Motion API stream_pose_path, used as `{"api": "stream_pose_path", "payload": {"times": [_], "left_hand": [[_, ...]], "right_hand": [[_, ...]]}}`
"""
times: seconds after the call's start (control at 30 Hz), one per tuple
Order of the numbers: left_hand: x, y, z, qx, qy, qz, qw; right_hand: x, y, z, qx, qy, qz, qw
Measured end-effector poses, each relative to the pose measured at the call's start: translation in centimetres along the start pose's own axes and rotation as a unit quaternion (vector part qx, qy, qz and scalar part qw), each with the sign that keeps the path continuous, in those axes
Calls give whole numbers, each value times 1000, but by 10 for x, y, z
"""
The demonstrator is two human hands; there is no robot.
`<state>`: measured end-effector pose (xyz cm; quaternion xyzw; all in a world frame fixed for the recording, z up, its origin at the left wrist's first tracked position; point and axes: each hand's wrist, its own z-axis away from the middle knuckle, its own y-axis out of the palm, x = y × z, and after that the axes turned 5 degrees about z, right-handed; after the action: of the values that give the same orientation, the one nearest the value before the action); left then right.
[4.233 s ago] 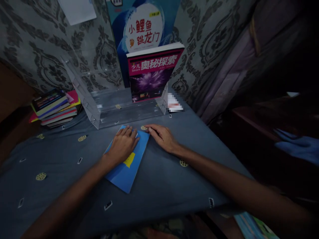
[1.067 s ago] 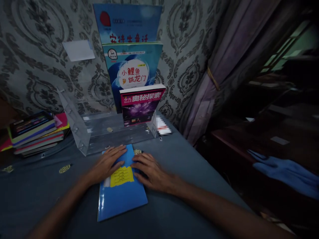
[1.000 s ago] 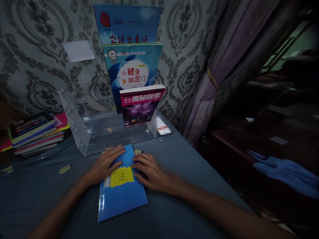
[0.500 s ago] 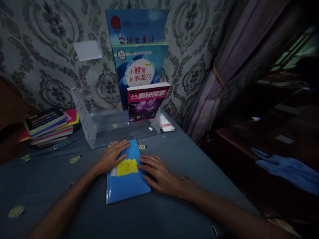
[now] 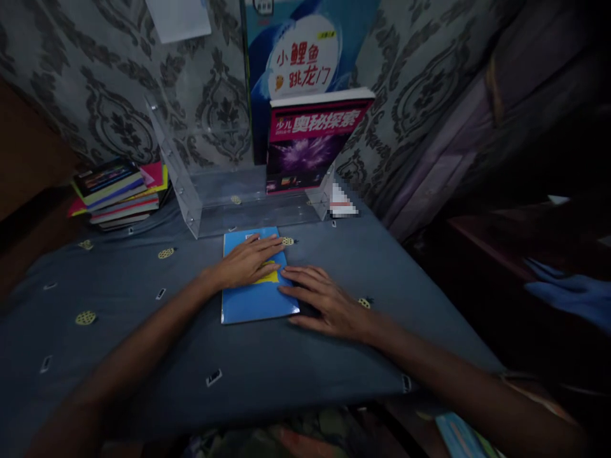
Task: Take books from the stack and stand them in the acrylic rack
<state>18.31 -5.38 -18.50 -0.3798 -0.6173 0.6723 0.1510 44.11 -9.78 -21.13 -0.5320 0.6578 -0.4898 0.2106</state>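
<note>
A thin blue book with a yellow patch lies flat on the cloth-covered table. My left hand rests across its upper middle with fingers stretched out, covering most of the yellow patch. At the book's right edge is my right hand, fingers spread, the tips touching the edge and the palm over the cloth. Behind the book stands a clear plastic rack. A purple and pink book leans upright at its right end, with a larger blue-green picture book behind it.
A stack of books sits at the back left. Patterned wallpaper rises behind the rack, with a white paper against it. A gathered curtain hangs at the right. Blue cloth lies beyond the table's right edge.
The view has tilted down and shifted, bringing the table's front edge into sight. My left hand has slid right across the blue book, over the yellow patch. My right hand stays at its right edge.
</note>
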Motion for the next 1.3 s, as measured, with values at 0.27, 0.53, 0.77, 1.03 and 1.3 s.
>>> {"api": "stream_pose_path", "payload": {"times": [0.27,0.53,0.77,1.03,1.3], "left_hand": [[-2,0,-1,-1,3,7,1000],[-9,6,14,-10,79,37,996],[-14,6,17,-9,81,37,996],[-27,6,27,3,79,40,996],[-55,13,49,-11,141,15,990]], "right_hand": [[-4,4,1,-22,-20,5,1000],[-4,3,-1,-23,-11,-18,1000],[-2,-2,-1,-36,-21,-34,999],[4,-7,-3,-88,45,-121,988],[2,-8,-3,-89,139,-175,971]]}}
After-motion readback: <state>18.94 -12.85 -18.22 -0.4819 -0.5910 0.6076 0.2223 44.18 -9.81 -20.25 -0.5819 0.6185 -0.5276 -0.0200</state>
